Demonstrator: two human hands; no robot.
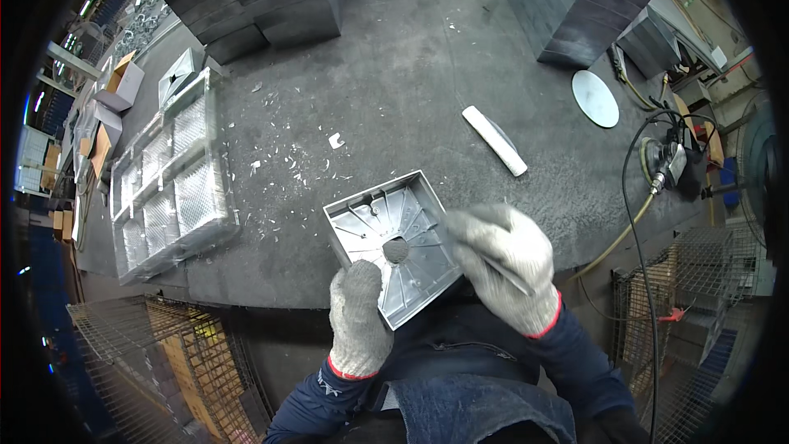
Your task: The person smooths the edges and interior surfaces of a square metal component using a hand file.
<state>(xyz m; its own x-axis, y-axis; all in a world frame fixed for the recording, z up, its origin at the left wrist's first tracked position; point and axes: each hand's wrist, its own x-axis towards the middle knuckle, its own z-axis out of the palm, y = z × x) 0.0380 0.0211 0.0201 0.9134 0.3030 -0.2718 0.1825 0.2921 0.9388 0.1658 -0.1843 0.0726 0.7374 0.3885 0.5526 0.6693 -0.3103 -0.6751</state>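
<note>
A square, shallow metal housing (421, 271) with raised ribs spreading from a round central hole rests tilted at the near edge of the grey work table (386, 123). My left hand (360, 321), in a whitish knit glove, grips its near-left wall. My right hand (514, 267), gloved alike, is over the housing's right side with fingers curled and partly blurred. A thin grey rod-like piece shows along the right palm; its kind is hard to tell. Beyond the right hand lies a white roll (495, 141).
White scraps (335, 141) litter the table left of centre. A plastic-wrapped stack of parts (174, 181) lies left. Dark block stacks (271, 8) stand at the back. Right are a pale disc (595, 99), a hosed sander (662, 160) and a black cable (637, 222). Wire cages (197, 353) flank me.
</note>
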